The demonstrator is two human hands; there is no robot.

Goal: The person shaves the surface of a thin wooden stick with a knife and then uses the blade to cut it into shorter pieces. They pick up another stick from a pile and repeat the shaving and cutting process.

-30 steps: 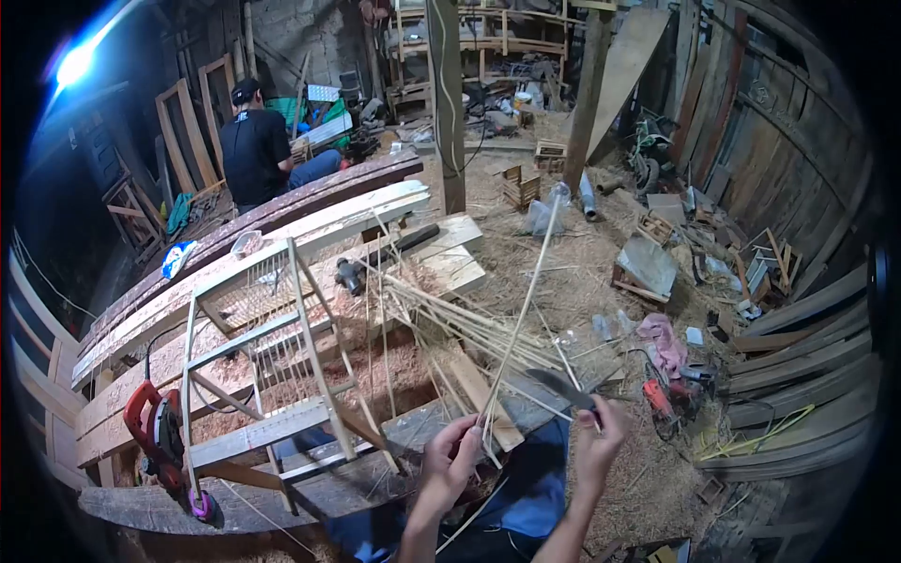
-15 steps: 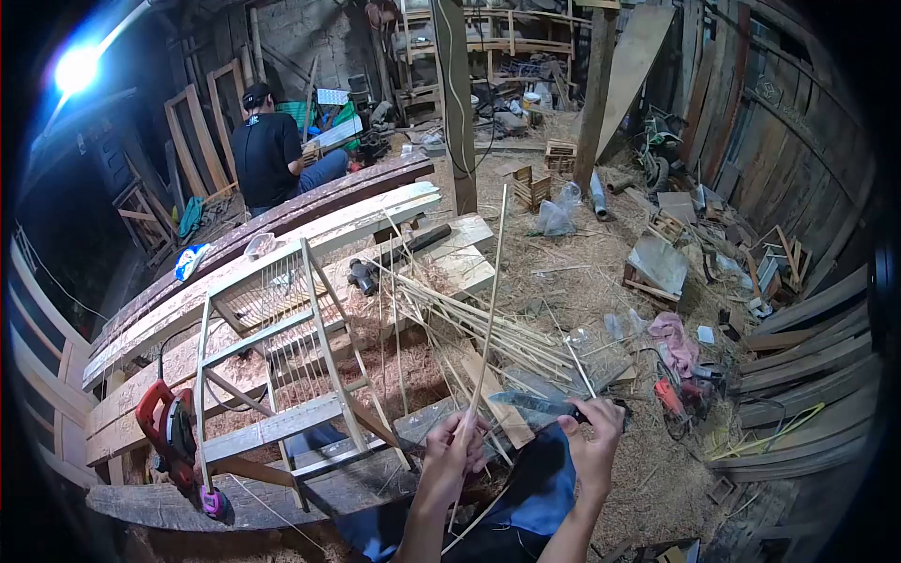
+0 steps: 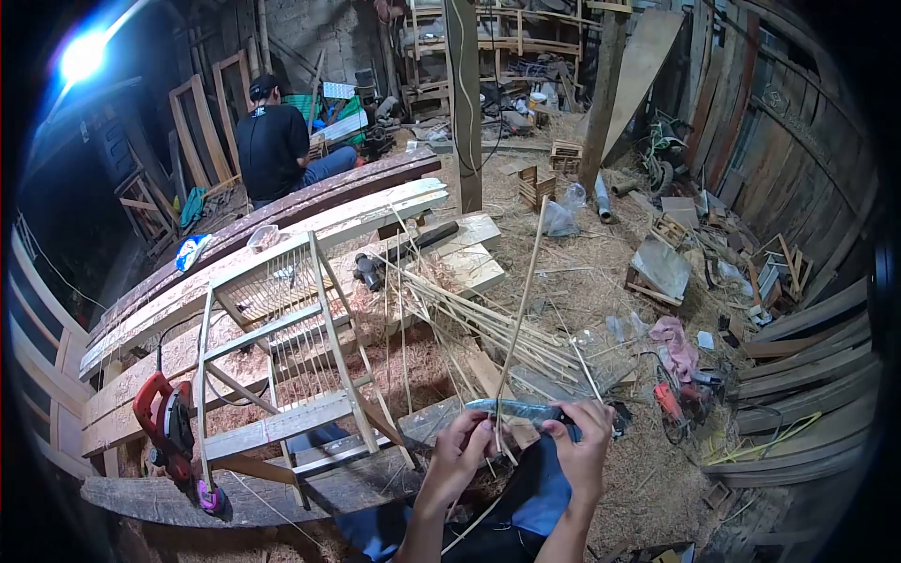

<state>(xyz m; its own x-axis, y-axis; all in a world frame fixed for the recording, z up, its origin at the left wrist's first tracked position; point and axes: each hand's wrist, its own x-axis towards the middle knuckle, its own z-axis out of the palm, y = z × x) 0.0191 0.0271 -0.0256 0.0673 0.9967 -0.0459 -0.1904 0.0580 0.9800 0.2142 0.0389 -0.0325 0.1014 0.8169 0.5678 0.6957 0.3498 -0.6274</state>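
My left hand point(image 3: 460, 453) is closed around a long thin wooden strip point(image 3: 526, 305), which stands up at a slant away from me. In my right hand point(image 3: 580, 441) is a knife point(image 3: 527, 410), held by the handle. Its broad blade points left and lies across the strip just above my left fingers, seemingly touching it. Beyond the blade, a pile of similar thin strips point(image 3: 497, 328) lies on the ground and against the boards. To the left of my hands stands a slatted wooden frame point(image 3: 282, 422) strung with thin rods.
A red power saw point(image 3: 161, 422) and a purple tape measure point(image 3: 210, 498) sit at left. A hammer point(image 3: 368, 272) rests on the planks point(image 3: 361, 218). Behind them a person in black point(image 3: 267, 155) sits. A red power tool point(image 3: 668, 402) lies at right among shavings.
My right hand has brought the knife blade left and up against the strip. The strip now leans further right. The seated person's posture has shifted slightly.
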